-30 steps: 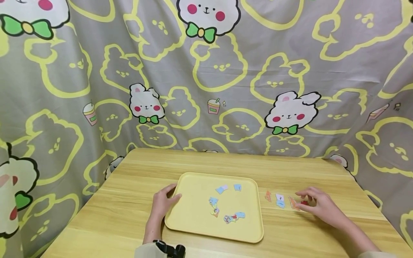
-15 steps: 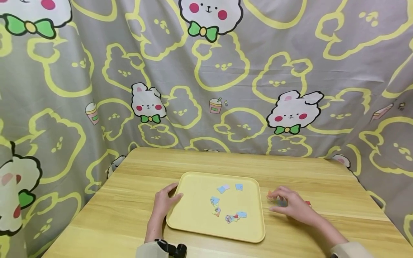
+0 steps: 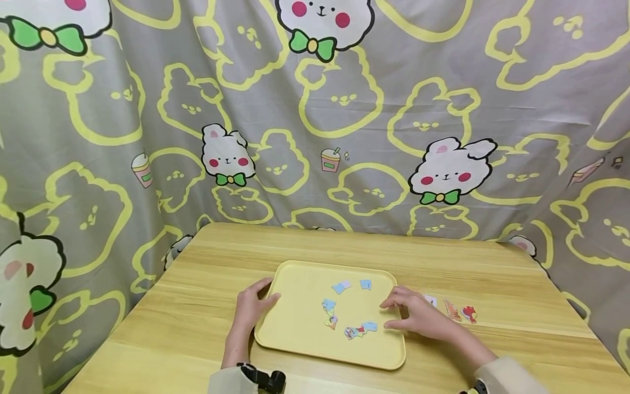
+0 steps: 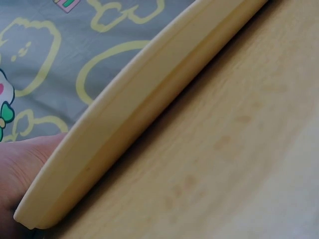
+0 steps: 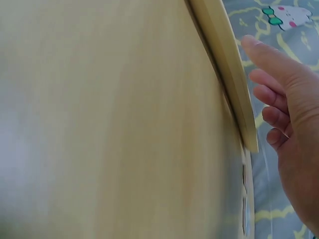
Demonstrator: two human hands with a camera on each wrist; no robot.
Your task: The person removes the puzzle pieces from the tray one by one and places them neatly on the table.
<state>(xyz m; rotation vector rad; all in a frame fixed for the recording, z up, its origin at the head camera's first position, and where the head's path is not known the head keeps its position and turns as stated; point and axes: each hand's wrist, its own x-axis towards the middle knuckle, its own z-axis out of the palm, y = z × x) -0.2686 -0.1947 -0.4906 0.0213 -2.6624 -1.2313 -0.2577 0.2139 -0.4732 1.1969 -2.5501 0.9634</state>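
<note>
In the head view, a pale yellow rectangular plastic tray with rounded corners sat on a light wood-grain table. The left hand was at its left edge, thumb reaching over the rim and fingers along the outside; whether it gripped firmly or merely rested could not be told. On the tray lay flat, irregular printed pieces: a blue-and-pink one beside a small blue one toward the far side, a colourful chain near the middle and a patterned row nearer the front. The right hand reached over the right rim, thumb and fingertips spread apart. Beyond it, on the table, lay a partly hidden white piece, an orange piece and a red piece.

In the left wrist view, the tray's outer wall ran diagonally, hiding most of the hand.

In the right wrist view, the thumb extended beside the tray's edge, the other fingers loosely bent behind it.
</note>
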